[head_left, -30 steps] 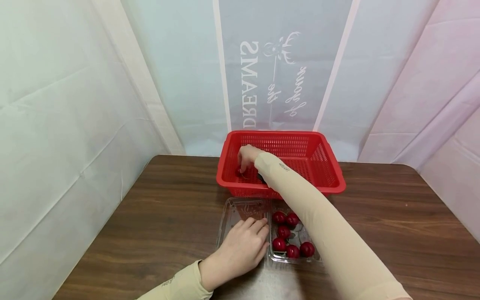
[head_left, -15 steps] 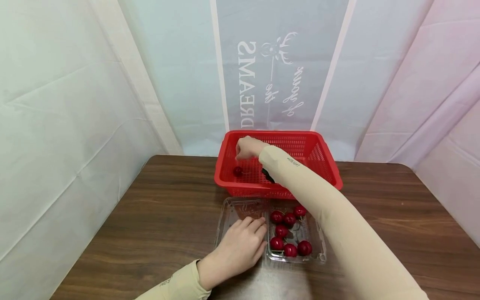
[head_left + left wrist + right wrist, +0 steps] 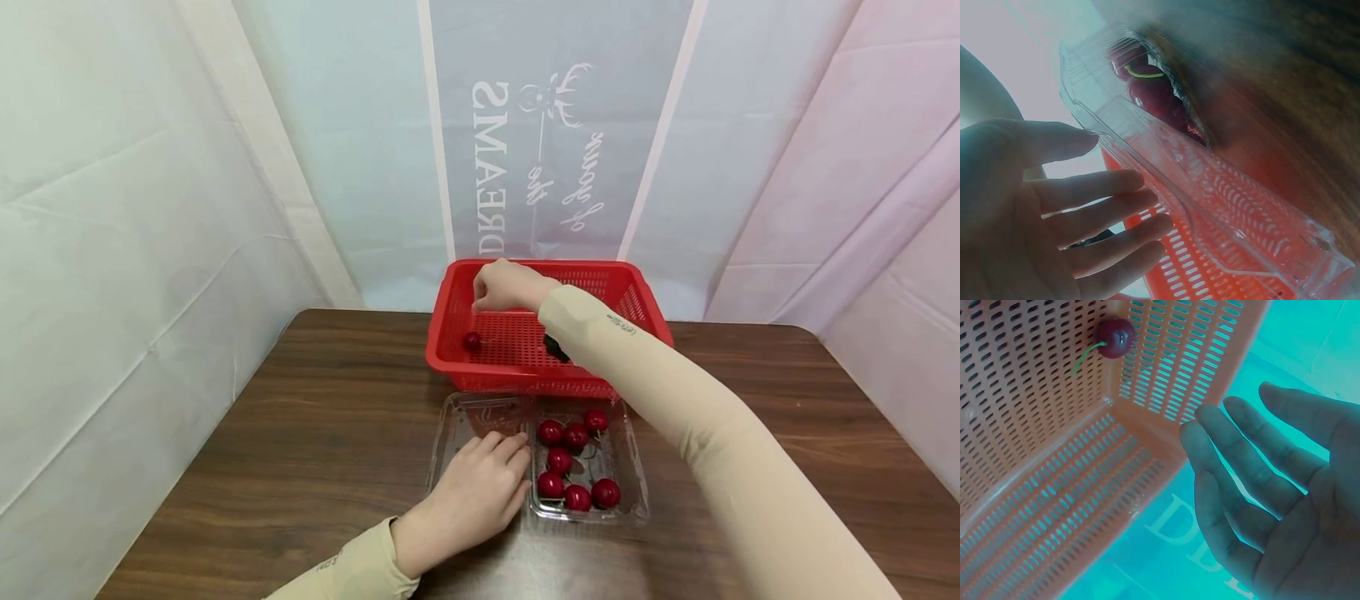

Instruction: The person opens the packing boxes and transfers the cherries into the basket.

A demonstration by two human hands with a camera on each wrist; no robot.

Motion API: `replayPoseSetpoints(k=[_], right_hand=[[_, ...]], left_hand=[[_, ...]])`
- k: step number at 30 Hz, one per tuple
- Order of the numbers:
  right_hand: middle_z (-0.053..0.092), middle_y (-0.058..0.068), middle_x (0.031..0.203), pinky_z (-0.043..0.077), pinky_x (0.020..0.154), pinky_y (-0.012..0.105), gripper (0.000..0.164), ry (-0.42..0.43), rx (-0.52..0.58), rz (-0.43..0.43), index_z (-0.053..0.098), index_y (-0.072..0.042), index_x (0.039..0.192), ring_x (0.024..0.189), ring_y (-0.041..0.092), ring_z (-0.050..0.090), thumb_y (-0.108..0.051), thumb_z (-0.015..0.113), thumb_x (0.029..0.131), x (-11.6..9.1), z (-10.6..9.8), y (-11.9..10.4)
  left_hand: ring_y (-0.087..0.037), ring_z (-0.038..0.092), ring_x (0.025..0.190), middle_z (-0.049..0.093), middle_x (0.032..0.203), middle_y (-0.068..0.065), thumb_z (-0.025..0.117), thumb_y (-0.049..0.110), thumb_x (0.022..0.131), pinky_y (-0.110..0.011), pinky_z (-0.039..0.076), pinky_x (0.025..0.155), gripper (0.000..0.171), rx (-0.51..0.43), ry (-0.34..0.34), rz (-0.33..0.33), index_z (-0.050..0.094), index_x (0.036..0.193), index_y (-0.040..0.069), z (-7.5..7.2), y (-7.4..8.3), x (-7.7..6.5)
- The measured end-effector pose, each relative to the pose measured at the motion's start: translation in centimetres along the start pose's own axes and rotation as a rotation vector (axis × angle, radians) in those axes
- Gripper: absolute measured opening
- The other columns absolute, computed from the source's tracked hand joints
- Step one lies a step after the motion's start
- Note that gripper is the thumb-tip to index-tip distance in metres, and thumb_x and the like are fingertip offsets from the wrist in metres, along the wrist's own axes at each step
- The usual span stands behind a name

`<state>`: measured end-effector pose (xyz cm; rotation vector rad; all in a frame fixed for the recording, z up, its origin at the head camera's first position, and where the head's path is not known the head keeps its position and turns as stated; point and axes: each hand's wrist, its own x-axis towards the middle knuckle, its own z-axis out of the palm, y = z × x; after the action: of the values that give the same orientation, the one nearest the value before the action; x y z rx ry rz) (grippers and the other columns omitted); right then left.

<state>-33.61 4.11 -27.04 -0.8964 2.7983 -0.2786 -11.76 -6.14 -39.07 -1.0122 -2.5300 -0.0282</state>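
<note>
Red cherry (image 3: pixel 472 341): being shown as dark, round and shiny, with a thin green stem (image 3: pixel 1087 356); being held up by the floor of the basket (image 3: pixel 525 370), close to its left wall.
Other cherries (image 3: pixel 559 460): seven red, shiny ones are being held in the clear plastic box (image 3: pixel 635 467), some being pressed side by side, with thin stems being seen.
Right hand (image 3: pixel 504 285): being held above the basket, higher than the lone cherry and apart from it; the fingers are being softly bent and spread a little, and the bare palm is being shown. Whether the basket's rim is being touched cannot be told.
Left hand (image 3: pixel 480 487): being laid over the clear lid (image 3: pixel 457 437), beside the box; the fingers are being stretched nearly straight, with small gaps, and the lid's edge is being touched by the thumb.
</note>
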Motion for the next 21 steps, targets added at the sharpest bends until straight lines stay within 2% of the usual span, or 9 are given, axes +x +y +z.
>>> replayPoseSetpoints(k=[5,9,16,21], right_hand=[[0.068,-0.001,0.088,0.049,0.075,0.033,0.015,0.018,-0.011,-0.007,0.070,-0.014,0.091,0.080,0.016,0.059,-0.028,0.063,0.089,-0.9,-0.4,0.4],[0.067,-0.001,0.086,0.049,0.074,0.034,0.013,0.031,-0.009,0.000,0.069,-0.016,0.087,0.079,0.017,0.059,-0.028,0.063,0.090,-1.7,-0.4,1.0],[0.068,0.002,0.090,0.049,0.075,0.034,0.014,0.063,0.023,0.002,0.069,-0.016,0.091,0.078,0.017,0.058,-0.028,0.064,0.089,-3.3,-0.7,2.0],[0.068,0.003,0.086,0.048,0.071,0.032,0.011,0.096,0.033,-0.012,0.069,-0.017,0.090,0.074,0.017,0.057,-0.027,0.065,0.089,-4.6,-1.0,2.4]], left_hand=[[-0.016,0.059,0.097,0.065,0.117,-0.002,0.062,0.033,0.086,-0.029,0.049,0.073,0.026,0.005,-0.005,-0.005,0.067,0.103,0.013,0.0,0.0,0.0],[-0.016,0.060,0.097,0.066,0.117,-0.002,0.063,0.033,0.086,-0.029,0.049,0.073,0.026,0.006,-0.003,-0.002,0.067,0.102,0.013,0.0,0.0,0.0],[-0.016,0.060,0.098,0.066,0.118,-0.002,0.062,0.033,0.087,-0.029,0.049,0.074,0.027,0.003,-0.013,-0.003,0.067,0.103,0.013,0.0,0.1,0.0],[-0.016,0.059,0.097,0.066,0.117,-0.002,0.062,0.033,0.087,-0.029,0.049,0.073,0.027,0.002,-0.009,-0.003,0.067,0.103,0.013,0.1,0.1,0.0]])
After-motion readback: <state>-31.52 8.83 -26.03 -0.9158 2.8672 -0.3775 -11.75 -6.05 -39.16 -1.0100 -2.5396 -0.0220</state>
